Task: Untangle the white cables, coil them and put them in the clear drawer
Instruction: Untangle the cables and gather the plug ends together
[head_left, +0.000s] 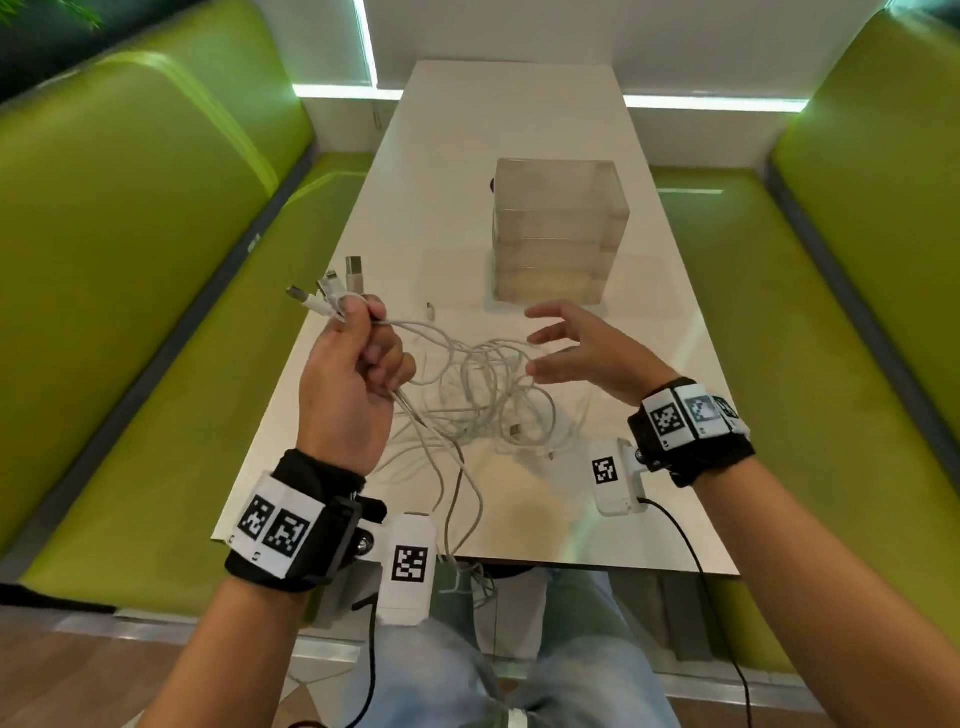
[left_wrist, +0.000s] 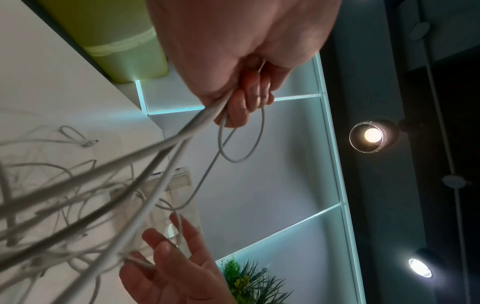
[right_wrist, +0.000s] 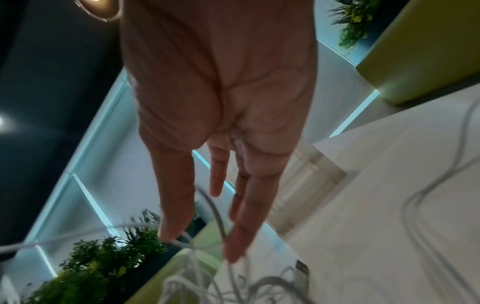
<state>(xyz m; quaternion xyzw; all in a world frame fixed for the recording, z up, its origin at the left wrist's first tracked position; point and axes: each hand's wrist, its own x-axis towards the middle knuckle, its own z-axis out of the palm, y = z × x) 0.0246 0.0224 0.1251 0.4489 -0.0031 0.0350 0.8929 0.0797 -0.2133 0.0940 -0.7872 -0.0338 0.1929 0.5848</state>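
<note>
A tangle of thin white cables lies on the white table and partly hangs in the air. My left hand is raised and grips a bundle of cable ends, whose plugs stick out above the fist. In the left wrist view several strands run down from the closed fingers. My right hand hovers over the tangle with fingers spread and straight, strands brushing the fingertips. The clear drawer unit stands behind the tangle, its drawers closed.
Green padded benches flank the table on both sides. Some cable strands hang over the table's near edge towards my lap. A small loose plug lies on the table left of the drawer unit.
</note>
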